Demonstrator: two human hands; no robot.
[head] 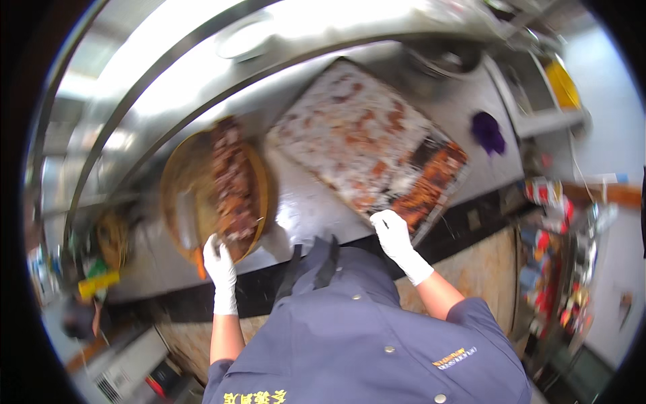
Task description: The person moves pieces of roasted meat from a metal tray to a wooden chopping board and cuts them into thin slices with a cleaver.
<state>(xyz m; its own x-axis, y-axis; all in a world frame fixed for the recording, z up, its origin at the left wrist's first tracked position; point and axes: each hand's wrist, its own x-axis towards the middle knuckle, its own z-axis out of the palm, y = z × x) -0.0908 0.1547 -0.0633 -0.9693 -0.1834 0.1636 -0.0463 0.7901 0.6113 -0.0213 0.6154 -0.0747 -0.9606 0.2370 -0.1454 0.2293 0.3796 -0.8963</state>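
A round wooden chopping board (176,166) lies on the steel counter at the left, bearing a long rack of browned meat (234,187). My left hand (219,260), in a white glove, is at the near end of that rack, fingers bent; whether it grips the meat is unclear. Beside it on the board is a cleaver (186,222) with an orange handle. A large tray (323,121), its surface whitish with brown patches, stands aslant at the centre. At its near corner, close to a glazed, charred slab of meat (429,184), is my gloved right hand (396,242), fingertips drawn together.
On the counter's right side lies a purple cloth-like item (488,133). A dark round pan (446,55) stands behind the tray. A white round dish (245,40) is on the steel shelf above. Another person (78,318) is at the far left.
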